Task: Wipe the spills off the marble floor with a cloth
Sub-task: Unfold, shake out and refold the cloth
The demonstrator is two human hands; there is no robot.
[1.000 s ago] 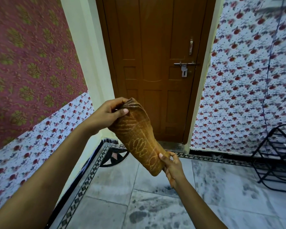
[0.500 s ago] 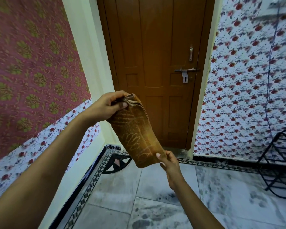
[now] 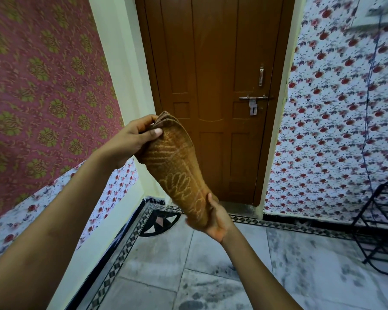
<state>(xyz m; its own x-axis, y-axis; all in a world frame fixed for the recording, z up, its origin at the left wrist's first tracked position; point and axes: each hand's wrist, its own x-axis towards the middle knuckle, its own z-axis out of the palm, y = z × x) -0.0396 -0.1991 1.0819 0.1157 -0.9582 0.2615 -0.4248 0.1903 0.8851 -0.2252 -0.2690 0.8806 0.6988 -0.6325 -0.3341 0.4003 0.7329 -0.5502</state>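
A brown folded cloth (image 3: 177, 173) with a pale leaf pattern hangs slanted in the air in front of the door. My left hand (image 3: 132, 142) pinches its upper end between thumb and fingers. My right hand (image 3: 217, 218) grips its lower end from underneath, thumb on the front. Below lies the grey marble floor (image 3: 311, 271), with dark smudged spills (image 3: 202, 294) near the bottom centre and more blotches to the right.
A shut brown wooden door (image 3: 213, 86) with a metal latch (image 3: 253, 101) stands ahead. Patterned walls close in on both sides. A black metal rack (image 3: 383, 224) stands at the right on the floor. A black-and-white tile border (image 3: 126, 245) runs along the left wall.
Both hands keep hold of the cloth. My right hand has closed further around the lower end, and the view has tilted slightly upward.
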